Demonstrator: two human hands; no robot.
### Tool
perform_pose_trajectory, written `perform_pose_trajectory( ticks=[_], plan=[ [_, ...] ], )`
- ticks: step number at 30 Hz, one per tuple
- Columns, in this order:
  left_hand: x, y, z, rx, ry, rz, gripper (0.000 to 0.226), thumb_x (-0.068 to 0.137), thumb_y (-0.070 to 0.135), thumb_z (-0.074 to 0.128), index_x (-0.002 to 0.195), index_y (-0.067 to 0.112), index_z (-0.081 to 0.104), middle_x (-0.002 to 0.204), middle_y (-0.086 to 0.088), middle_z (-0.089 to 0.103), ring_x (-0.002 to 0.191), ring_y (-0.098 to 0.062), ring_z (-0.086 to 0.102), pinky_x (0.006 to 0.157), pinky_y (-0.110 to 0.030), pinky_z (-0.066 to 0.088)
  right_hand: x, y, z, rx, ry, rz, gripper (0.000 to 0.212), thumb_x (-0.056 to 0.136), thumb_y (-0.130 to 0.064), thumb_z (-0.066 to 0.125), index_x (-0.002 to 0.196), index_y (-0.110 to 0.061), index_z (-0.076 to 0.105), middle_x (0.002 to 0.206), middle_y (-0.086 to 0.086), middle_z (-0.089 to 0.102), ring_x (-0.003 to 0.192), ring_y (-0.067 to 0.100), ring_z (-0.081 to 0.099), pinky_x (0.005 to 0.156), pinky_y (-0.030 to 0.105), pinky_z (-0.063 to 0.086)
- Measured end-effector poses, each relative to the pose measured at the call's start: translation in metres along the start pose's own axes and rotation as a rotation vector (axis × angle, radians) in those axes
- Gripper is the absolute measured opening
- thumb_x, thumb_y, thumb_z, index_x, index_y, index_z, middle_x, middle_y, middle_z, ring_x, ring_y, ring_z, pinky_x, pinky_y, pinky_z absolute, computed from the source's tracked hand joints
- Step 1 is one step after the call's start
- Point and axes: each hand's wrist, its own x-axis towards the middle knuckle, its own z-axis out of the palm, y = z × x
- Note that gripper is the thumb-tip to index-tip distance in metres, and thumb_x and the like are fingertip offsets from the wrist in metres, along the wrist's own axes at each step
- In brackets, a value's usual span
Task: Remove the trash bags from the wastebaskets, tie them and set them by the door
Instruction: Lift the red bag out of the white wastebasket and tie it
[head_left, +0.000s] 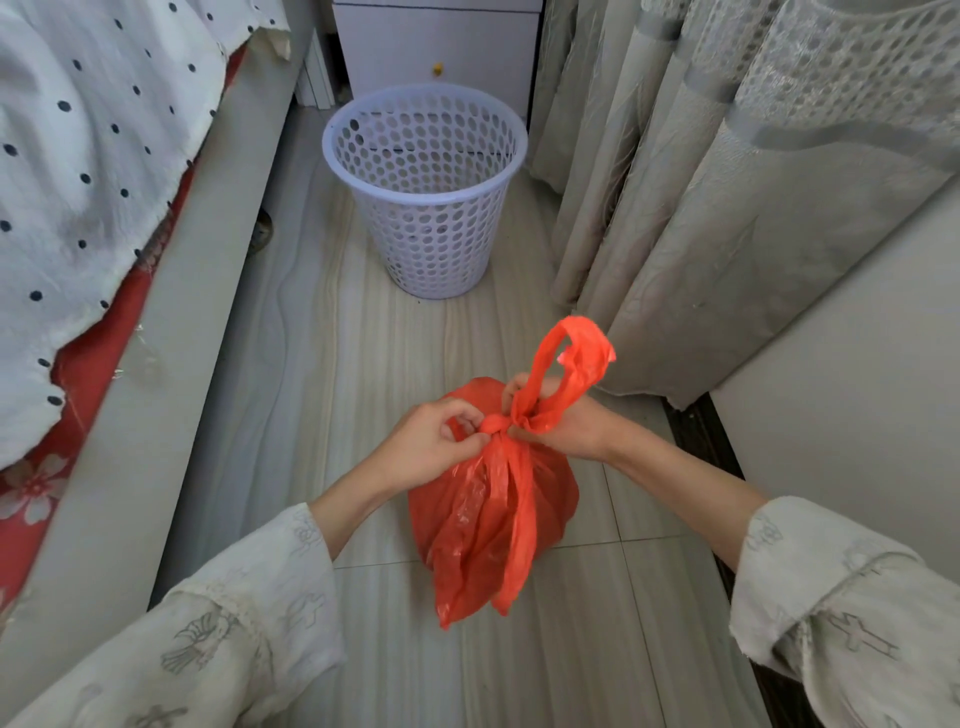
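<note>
A red plastic trash bag (488, 525) hangs above the tiled floor, full and bunched at the top into a knot. My left hand (434, 441) pinches the bag's neck on the left of the knot. My right hand (563, 421) grips the right side, with one red handle loop sticking up past it. A pale lilac perforated wastebasket (426, 197) stands on the floor further ahead, upright and with no bag in it.
A bed (104, 260) with a dotted white cover and a red sheet runs along the left. Grey curtains (701, 182) hang on the right beside a white wall panel. A white cabinet (436, 47) stands behind the wastebasket. The floor lane between them is narrow.
</note>
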Motion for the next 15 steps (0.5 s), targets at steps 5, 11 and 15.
perform_pose_trajectory(
  ticks=[5, 11, 15],
  plan=[
    [-0.002, 0.008, 0.002, 0.046, 0.024, -0.02, 0.023, 0.078, 0.013, 0.067, 0.066, 0.029, 0.055, 0.038, 0.015, 0.05, 0.029, -0.001, 0.035, 0.037, -0.008, 0.022, 0.003, 0.013, 0.017, -0.181, 0.135, -0.024, 0.024, 0.068, -0.037, 0.043, 0.076, -0.017, 0.055, 0.068, -0.004, 0.053, 0.065, 0.013, 0.054, 0.065, 0.024, 0.046],
    [0.002, 0.008, 0.001, 0.045, 0.082, -0.05, 0.021, 0.075, 0.014, 0.068, 0.062, 0.027, 0.057, 0.046, 0.014, 0.052, 0.032, 0.001, 0.038, 0.037, -0.008, 0.023, 0.01, 0.014, 0.025, -0.142, 0.179, 0.065, 0.05, 0.07, -0.046, 0.041, 0.11, -0.022, 0.059, 0.111, 0.001, 0.066, 0.104, 0.018, 0.062, 0.092, 0.037, 0.049],
    [-0.001, 0.008, -0.001, 0.006, 0.07, -0.076, 0.023, 0.077, 0.013, 0.068, 0.064, 0.029, 0.058, 0.043, 0.02, 0.053, 0.032, 0.006, 0.04, 0.04, -0.006, 0.026, 0.007, 0.005, 0.026, -0.053, 0.183, 0.069, 0.056, 0.07, -0.04, 0.039, 0.103, -0.002, 0.063, 0.107, 0.014, 0.066, 0.103, 0.024, 0.061, 0.094, 0.034, 0.046]
  ],
)
